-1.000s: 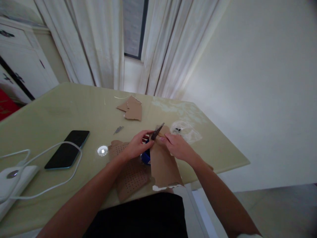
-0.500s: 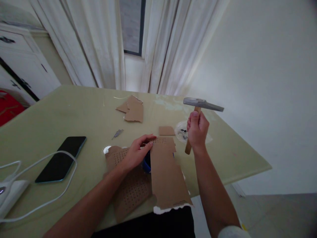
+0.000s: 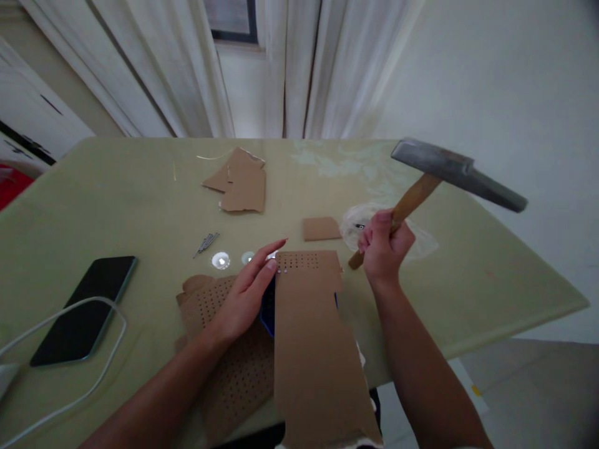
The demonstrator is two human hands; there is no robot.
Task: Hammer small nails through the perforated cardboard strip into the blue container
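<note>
My right hand (image 3: 387,246) is wrapped round the wooden handle of a hammer (image 3: 435,159), its grey metal head raised above the right side of the table. My left hand (image 3: 246,293) lies at the upper left corner of a brown cardboard strip (image 3: 311,349). Its fingers are stretched out and the thumb touches the strip's edge. Rows of small holes run across the strip's top end. Under the strip a dark blue object (image 3: 267,312) partly shows; most of it is hidden. Another punched cardboard sheet (image 3: 246,380) lies beneath my left forearm.
Several thin metal pieces (image 3: 206,243) lie left of centre. Cardboard scraps (image 3: 246,190) rest farther back, and a small cardboard piece (image 3: 321,229) lies near a clear plastic bag (image 3: 365,218). A phone (image 3: 87,312) and a white cable (image 3: 116,349) are at the left.
The hammer has come up and nearer, its head swinging right. My left index finger has straightened and lifted off the strip's corner. The view has tipped downward.
</note>
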